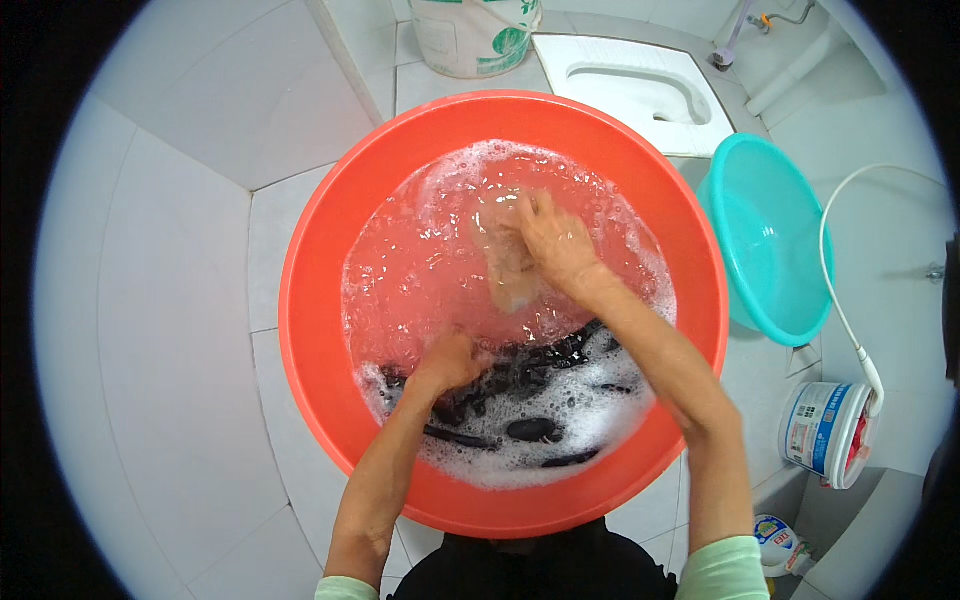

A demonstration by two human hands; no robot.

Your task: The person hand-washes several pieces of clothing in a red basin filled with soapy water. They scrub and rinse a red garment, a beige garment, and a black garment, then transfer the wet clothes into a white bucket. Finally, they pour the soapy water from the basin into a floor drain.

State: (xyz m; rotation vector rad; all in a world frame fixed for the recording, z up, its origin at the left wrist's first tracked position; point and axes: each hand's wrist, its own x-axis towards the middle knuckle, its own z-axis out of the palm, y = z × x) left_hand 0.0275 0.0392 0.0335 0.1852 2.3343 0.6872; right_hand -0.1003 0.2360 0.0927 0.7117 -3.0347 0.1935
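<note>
A large orange-red plastic basin in front of me holds soapy water. My right hand is at the water's surface, its fingers curled on the edge of a thin beige piece of cloth, perhaps a sock, that lies mostly under water. My left hand dips in lower and to the left, at the edge of a black soaked fabric. Its fingertips are under water, so their grip is hidden. White suds cover much of the black fabric along the near side.
Right of the basin leans a turquoise plastic basin. A white squat toilet and a white bucket with green print are beyond. A shower hose hangs by a tilted white tub; a detergent bottle lies below. Tiled wall bounds the left.
</note>
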